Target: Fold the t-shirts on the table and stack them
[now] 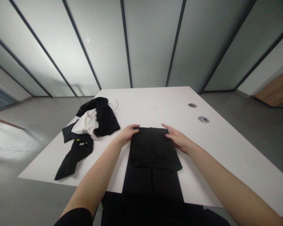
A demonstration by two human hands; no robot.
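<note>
A black garment (155, 147) lies partly folded in front of me, its upper portion doubled over. A longer layer runs below it to the table's near edge, with a dark line down its middle. At the far left corner of the fold, my left hand (128, 133) pinches the cloth between thumb and fingers. My right hand (179, 139) is at the far right corner, thumb against the edge and index finger stretched out past it. Its fingers are apart, and some are hidden behind the cloth or hand.
On the left of the white table (151, 106) is a loose heap of clothes (106, 117), black and white. One dark piece bears small yellow and white marks. Two round cable holes, one of them a grommet (203, 119), sit at the right. Frosted glass panels stand behind.
</note>
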